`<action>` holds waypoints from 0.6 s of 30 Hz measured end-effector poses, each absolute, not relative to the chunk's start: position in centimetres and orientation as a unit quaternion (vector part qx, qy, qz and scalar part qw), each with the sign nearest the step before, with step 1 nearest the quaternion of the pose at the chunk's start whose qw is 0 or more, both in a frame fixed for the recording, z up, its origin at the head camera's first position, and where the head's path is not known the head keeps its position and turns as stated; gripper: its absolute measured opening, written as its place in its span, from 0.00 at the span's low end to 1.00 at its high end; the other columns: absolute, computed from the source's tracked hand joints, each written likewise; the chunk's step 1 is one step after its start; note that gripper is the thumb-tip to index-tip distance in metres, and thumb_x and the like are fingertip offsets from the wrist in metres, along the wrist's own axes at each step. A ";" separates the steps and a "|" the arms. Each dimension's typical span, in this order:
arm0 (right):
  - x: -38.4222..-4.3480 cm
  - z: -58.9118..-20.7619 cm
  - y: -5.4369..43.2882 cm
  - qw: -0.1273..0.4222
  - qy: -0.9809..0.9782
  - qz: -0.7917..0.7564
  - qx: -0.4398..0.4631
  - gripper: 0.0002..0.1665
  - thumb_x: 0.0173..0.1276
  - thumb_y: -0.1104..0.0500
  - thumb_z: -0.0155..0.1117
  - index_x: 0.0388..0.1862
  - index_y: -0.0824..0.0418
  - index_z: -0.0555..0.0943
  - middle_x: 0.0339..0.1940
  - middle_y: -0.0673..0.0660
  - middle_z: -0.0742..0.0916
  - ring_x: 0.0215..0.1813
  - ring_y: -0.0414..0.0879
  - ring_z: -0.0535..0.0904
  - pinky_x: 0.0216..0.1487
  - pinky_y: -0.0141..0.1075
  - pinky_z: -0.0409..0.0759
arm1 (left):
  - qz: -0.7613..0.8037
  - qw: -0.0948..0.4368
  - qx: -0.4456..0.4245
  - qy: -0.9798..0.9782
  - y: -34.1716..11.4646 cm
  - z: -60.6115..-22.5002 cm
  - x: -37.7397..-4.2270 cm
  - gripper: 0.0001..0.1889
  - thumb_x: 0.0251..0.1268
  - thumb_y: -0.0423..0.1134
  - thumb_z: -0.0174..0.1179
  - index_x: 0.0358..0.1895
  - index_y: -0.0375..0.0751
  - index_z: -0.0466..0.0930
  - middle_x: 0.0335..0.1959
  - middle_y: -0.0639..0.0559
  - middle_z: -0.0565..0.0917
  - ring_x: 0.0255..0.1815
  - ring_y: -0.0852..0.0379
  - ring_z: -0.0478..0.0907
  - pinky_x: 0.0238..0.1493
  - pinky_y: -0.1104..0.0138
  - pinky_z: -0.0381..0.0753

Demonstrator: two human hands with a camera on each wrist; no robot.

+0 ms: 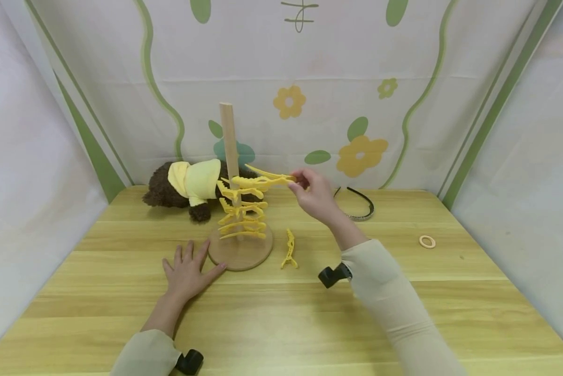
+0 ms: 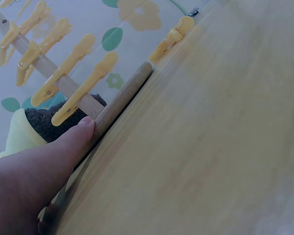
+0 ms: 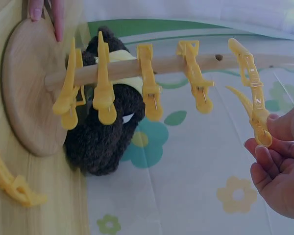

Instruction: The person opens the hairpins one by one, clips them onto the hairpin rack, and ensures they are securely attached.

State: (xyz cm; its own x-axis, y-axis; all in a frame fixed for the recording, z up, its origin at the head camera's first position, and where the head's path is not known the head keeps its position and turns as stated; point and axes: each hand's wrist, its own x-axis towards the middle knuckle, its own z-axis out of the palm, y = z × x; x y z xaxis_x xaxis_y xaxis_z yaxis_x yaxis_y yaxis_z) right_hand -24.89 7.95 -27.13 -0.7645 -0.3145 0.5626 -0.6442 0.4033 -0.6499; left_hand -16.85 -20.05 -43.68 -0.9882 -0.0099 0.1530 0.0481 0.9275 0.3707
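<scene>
Several yellow alligator hair clips (image 3: pixel 105 88) are clamped one above another on an upright wooden post (image 1: pixel 229 136). My right hand (image 1: pixel 313 194) pinches one more yellow hair clip (image 3: pixel 255 90) by its squeeze end, thumb against fingers. That clip's jaws are spread apart and reach toward the post, above the topmost clamped clip. My left hand (image 1: pixel 186 275) lies on the table with fingers spread, thumb and forefinger touching the edge of the round wooden base (image 1: pixel 240 261). A loose yellow hair clip (image 1: pixel 289 249) lies on the table just right of the base.
Behind the post, a dark brown plush toy (image 1: pixel 160 180) in a yellow top lies on its side. A sparkly black headband (image 1: pixel 367 213) sits at the back right, near a pale ring (image 1: pixel 427 242). A printed cloth (image 1: pixel 253 57) hangs behind the wooden table (image 1: pixel 272 324).
</scene>
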 end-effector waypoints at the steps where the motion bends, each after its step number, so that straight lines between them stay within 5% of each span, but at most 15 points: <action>1: -25.0 -26.9 7.5 0.174 -0.819 0.460 0.296 0.07 0.58 0.68 0.58 0.36 0.71 0.75 0.27 0.58 0.78 0.28 0.46 0.71 0.26 0.32 0.69 | -0.191 0.076 -0.010 -0.979 -20.0 -43.7 -16.9 0.46 0.46 0.72 0.43 0.66 0.47 0.52 0.63 0.31 0.50 0.61 0.30 0.38 0.46 0.34 0.28; 18: -26.1 -25.4 3.5 0.129 -0.846 0.422 0.300 0.11 0.60 0.64 0.57 0.40 0.69 0.74 0.30 0.57 0.77 0.30 0.46 0.72 0.31 0.32 0.70 | -0.199 0.069 -0.012 -0.978 -20.0 -43.5 -16.9 0.45 0.46 0.72 0.43 0.66 0.47 0.51 0.63 0.31 0.48 0.61 0.30 0.36 0.47 0.35 0.26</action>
State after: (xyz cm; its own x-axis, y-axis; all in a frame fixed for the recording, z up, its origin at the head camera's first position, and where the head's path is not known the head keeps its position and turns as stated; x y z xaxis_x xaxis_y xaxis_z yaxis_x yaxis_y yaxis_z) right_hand -26.14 3.46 -25.36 -0.7864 -0.3985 0.4720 -0.6167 0.4644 -0.6356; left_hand -16.90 -19.95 -43.46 -0.9902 -0.0045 0.1394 0.0503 0.9207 0.3869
